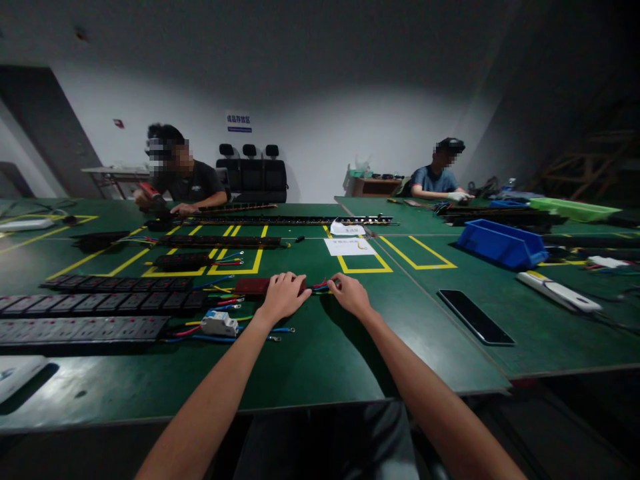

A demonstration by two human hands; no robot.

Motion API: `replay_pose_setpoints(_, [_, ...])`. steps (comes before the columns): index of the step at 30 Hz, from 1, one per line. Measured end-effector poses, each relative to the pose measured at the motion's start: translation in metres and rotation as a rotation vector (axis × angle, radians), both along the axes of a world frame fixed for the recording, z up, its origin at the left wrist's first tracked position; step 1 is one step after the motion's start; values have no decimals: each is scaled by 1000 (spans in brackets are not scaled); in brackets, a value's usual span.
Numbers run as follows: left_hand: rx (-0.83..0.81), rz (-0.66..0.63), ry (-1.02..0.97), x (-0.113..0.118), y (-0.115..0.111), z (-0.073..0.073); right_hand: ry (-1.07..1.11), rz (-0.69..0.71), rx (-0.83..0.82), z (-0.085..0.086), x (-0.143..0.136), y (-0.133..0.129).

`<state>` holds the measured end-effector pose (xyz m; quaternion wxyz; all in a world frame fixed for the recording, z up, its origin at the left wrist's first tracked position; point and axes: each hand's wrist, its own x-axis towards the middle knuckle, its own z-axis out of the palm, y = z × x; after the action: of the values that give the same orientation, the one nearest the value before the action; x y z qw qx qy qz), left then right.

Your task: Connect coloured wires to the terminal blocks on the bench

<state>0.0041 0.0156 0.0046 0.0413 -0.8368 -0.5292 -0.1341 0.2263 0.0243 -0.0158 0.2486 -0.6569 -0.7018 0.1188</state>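
A dark red box-like block [250, 287] lies on the green table, and my left hand [286, 293] is draped over its right part, fingers curled across its top. Short red and blue wires [320, 288] come out beyond its right end. My right hand [349, 293] pinches the tips of those wires between thumb and fingers. To the left run several black power strips [90, 328] in rows, with coloured leads ending in ring terminals. A white circuit breaker [219, 324] sits among the leads. The block's underside and the wire tips are hidden.
A black phone [475, 317], a white device [557, 292] and a blue bin [500, 244] are to the right. Paper sheets [350, 247] lie beyond my hands. Two people [187, 177] work across the table; the left one holds a red tool. The table's front edge [450, 395] is near me.
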Motion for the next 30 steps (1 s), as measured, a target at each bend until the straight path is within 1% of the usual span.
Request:
replay_pose_setpoints(7, [15,-6,-13,0,1,-4,19,2,67,-2,1,3])
replay_pose_setpoints(17, [52,1,-9,0,-1,-7,29,12,52,-1,2,1])
replay_pose_setpoints(30, [84,-2,-25,1,-3,-10,68,42,72,-9,4,6])
